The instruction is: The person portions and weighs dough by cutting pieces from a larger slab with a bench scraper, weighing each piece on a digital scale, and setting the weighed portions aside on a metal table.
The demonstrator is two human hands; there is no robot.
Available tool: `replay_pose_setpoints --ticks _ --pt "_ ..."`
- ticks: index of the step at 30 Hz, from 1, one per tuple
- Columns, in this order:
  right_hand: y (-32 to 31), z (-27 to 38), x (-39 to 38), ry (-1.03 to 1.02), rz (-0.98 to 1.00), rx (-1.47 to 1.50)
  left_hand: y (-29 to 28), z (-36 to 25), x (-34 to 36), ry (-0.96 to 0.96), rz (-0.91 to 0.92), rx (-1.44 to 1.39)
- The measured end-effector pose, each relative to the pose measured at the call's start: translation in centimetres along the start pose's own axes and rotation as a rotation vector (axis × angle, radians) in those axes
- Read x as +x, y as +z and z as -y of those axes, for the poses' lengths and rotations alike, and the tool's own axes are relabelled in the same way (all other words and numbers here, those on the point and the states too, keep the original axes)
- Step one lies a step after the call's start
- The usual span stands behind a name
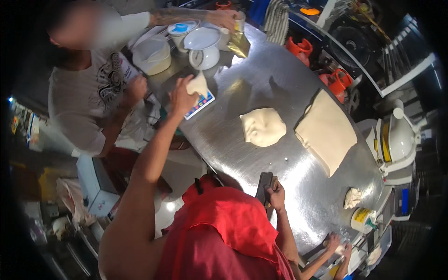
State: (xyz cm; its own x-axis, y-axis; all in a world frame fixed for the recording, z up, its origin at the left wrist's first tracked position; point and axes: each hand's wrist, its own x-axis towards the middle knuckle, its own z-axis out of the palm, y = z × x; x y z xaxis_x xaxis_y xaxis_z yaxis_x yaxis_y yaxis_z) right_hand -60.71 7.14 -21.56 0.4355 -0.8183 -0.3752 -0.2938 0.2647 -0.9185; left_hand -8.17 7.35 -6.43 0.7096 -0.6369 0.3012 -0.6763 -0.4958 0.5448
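Note:
My left hand is stretched out to the far left, its fingers closed round a small pale piece of dough. Below that dough is a flat digital scale with a blue-and-white panel. In my right hand, near the front edge of the table, is a dark, flat, rectangular dough scraper. A rounded lump of dough lies mid-table, beyond my right hand. To its right a large, smooth sheet of dough is spread, with layered edges on its left.
Beside a white dial scale, a co-worker reaches across tubs toward a gold packet. Another person's hands work dough at lower right, near a yellow-labelled tub. Red gas cylinders and a white machine stand beyond the steel table.

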Motion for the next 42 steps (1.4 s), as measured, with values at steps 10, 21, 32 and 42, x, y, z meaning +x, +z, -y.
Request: replay_pose_setpoints --ticks 10,21,32,42 --pt "3.3 -0.7 0.0 0.064 -0.356 0.030 5.0 10.2 5.5 -0.029 -0.051 -0.005" --pt "3.5 -0.9 3.0 0.102 -0.370 0.073 10.7 26.0 5.1 -0.602 -0.316 -0.329" --pt "1.8 -2.8 3.6 0.196 -0.416 -0.078 12.8 24.3 5.5 -0.570 -0.465 -0.297" --pt "1.5 -2.8 3.5 0.164 -0.394 -0.115 8.4 25.1 0.9 -0.365 -0.447 -0.116"
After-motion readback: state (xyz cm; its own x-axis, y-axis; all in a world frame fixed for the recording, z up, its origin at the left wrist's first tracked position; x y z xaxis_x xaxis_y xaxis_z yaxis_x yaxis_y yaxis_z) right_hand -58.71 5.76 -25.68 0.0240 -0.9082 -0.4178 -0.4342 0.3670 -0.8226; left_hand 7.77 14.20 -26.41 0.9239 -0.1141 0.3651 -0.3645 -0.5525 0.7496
